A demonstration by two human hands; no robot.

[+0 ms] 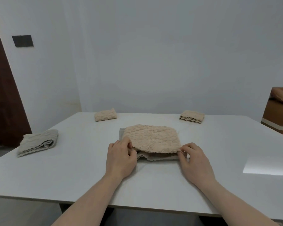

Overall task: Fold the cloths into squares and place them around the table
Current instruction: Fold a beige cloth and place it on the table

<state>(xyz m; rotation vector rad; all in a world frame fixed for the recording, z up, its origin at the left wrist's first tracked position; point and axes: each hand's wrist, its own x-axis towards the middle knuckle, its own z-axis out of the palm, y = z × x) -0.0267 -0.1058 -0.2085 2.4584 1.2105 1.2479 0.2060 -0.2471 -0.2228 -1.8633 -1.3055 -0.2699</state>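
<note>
A beige textured cloth (151, 137) lies folded over in the middle of the white table (72, 168), its top layer resting on a lower layer. A grey cloth edge (121, 133) shows beneath it at the far left. My left hand (121, 158) pinches the near left corner of the top layer. My right hand (194, 162) pinches the near right corner. Three folded cloths sit around the table: a grey one (38, 142) at the left, a beige one (105, 114) at the far left, a beige one (192, 117) at the far right.
A white wall stands behind the table. A dark brown door (3, 95) is at the left. A brown cardboard box (278, 110) sits beyond the table's right edge. A bright light patch (268, 163) falls on the table's right side.
</note>
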